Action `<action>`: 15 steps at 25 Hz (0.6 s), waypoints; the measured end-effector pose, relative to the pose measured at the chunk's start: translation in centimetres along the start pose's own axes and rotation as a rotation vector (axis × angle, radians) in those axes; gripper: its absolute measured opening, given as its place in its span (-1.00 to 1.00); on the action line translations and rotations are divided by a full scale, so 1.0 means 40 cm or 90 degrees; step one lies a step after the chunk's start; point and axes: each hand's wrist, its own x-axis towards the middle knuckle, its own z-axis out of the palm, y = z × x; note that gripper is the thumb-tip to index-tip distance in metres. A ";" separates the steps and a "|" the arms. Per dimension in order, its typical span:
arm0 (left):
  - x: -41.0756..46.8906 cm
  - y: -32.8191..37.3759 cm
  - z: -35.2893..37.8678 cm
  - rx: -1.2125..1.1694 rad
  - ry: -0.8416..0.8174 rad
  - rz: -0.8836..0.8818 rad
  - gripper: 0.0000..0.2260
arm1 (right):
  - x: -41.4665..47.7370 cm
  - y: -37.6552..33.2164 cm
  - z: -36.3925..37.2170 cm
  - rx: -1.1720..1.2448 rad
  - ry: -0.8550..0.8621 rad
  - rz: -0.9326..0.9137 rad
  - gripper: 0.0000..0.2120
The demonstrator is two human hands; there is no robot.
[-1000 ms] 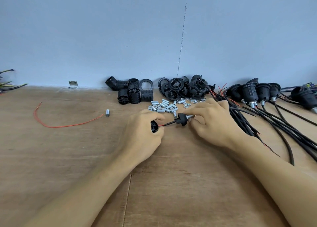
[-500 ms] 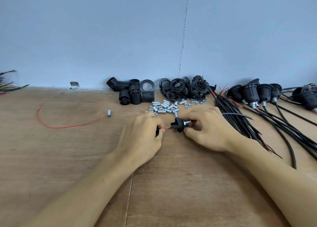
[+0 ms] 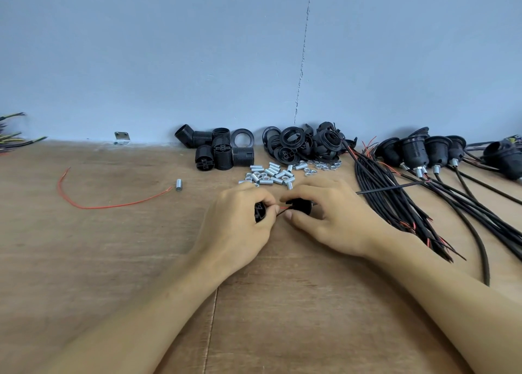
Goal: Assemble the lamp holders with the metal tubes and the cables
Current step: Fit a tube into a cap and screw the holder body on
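My left hand (image 3: 240,221) grips a small black socket insert (image 3: 259,211) just above the wooden table. My right hand (image 3: 330,218) holds a black lamp holder cap (image 3: 300,205), its fingers curled round it. Short red and black wires (image 3: 282,210) run between the two parts, which sit close together. A black cable (image 3: 395,187) leads away to the right from under my right hand. Loose silver metal tubes (image 3: 275,176) lie just beyond my hands.
Black threaded holder bodies (image 3: 223,153) and rings (image 3: 305,145) are piled by the wall. A bundle of black cables (image 3: 395,204) and assembled holders (image 3: 415,153) lie at the right. A loose red wire (image 3: 113,204) and single tube (image 3: 178,184) lie left.
My hands have drawn together, so the cap now sits close to the insert and the exposed wire between them is shorter. Both hands shifted slightly toward me.
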 end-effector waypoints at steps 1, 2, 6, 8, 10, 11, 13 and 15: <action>0.000 0.000 -0.001 -0.027 0.002 -0.015 -0.86 | 0.000 0.004 -0.001 0.010 0.009 0.002 -0.75; 0.001 0.003 -0.003 -0.052 0.001 -0.033 -0.83 | -0.001 0.004 -0.001 0.016 0.014 0.000 -0.75; 0.005 0.015 -0.012 -0.143 -0.036 -0.073 -0.81 | -0.002 -0.012 0.009 0.076 0.018 -0.040 -0.74; 0.006 0.021 -0.023 -0.191 -0.048 -0.087 -0.84 | -0.003 -0.012 0.010 0.111 0.020 0.001 -0.83; 0.006 0.021 -0.035 -0.215 -0.047 -0.113 -0.78 | -0.004 -0.005 0.013 0.111 0.016 0.046 -0.92; 0.005 0.018 -0.040 -0.200 -0.054 -0.117 -0.67 | -0.004 -0.003 0.015 0.123 0.023 0.061 -0.94; 0.006 0.014 -0.047 -0.152 -0.089 -0.099 -0.58 | -0.003 -0.003 0.016 0.174 0.048 0.093 -0.96; 0.004 0.012 -0.052 -0.130 -0.124 -0.081 -0.59 | -0.001 -0.004 0.015 0.244 0.060 0.129 -0.95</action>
